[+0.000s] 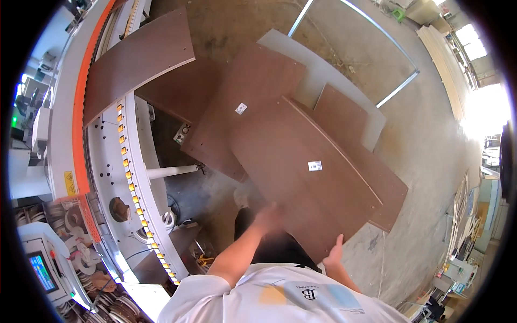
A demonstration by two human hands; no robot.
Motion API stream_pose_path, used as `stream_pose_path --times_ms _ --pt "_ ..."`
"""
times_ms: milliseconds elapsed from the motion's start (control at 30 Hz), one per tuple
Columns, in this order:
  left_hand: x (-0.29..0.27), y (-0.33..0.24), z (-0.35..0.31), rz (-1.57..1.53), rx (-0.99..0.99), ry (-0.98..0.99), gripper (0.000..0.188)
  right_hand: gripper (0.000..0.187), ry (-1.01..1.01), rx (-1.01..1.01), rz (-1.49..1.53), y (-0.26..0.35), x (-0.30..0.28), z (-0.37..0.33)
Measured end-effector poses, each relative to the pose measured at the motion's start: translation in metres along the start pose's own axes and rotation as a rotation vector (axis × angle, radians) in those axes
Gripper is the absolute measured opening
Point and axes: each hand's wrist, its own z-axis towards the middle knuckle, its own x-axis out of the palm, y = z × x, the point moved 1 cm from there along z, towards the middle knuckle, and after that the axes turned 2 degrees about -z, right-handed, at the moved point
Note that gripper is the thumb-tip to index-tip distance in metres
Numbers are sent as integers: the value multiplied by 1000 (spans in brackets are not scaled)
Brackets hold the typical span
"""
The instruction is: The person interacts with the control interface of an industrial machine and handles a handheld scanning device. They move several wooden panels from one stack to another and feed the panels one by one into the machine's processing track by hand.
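A large dark brown panel (293,194) with a small white label (314,166) lies tilted in front of me, over other boards. My right hand (334,255) grips its near right corner, thumb along the edge and the other fingers hidden beneath. My left hand (269,218) is at the panel's near left edge, smeared by motion, so its fingers do not show clearly. Under and beyond the held panel are another labelled brown panel (264,75), a smaller brown board (339,113) and a grey sheet (301,59).
Along my left runs a long machine with an orange strip (81,129) and a row of yellow rollers (129,175). Another brown panel (145,59) rests on it. A control screen (42,272) and several rolls of banding (75,220) stand near left. A metal frame (398,86) lies beyond the boards.
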Motion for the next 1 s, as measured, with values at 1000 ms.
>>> stream_pose_path --times_ms 1000 --pt "-15 74 -270 -874 629 -772 31 58 475 -423 -642 18 174 -2"
